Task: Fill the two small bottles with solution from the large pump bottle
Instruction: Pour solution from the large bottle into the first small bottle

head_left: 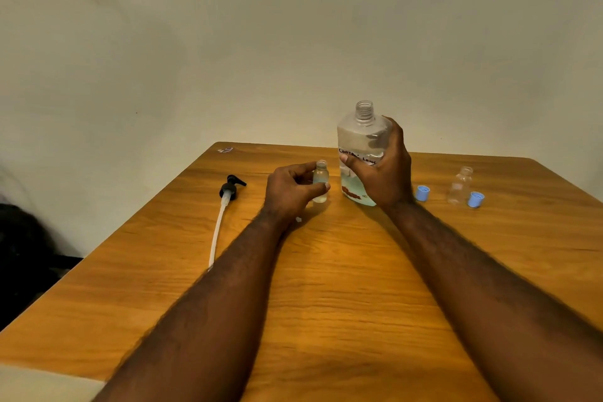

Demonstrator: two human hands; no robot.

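Gripping the big bottle [360, 140], the right hand [386, 173] has its fingers wrapped round it on the tabletop [326, 287]. Its pump [230, 191] lies off. The left hand [290, 192] pinches a small bottle [320, 181] just beside; liquid seems inside. The other small bottle [460, 186] looks clear and empty, left to fill.

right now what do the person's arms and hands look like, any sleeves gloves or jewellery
Two bare arms, with no sleeves in view. The left forearm and right forearm carry fine hair. The left hand and right hand wear no gloves, and no watch, band or ring shows.
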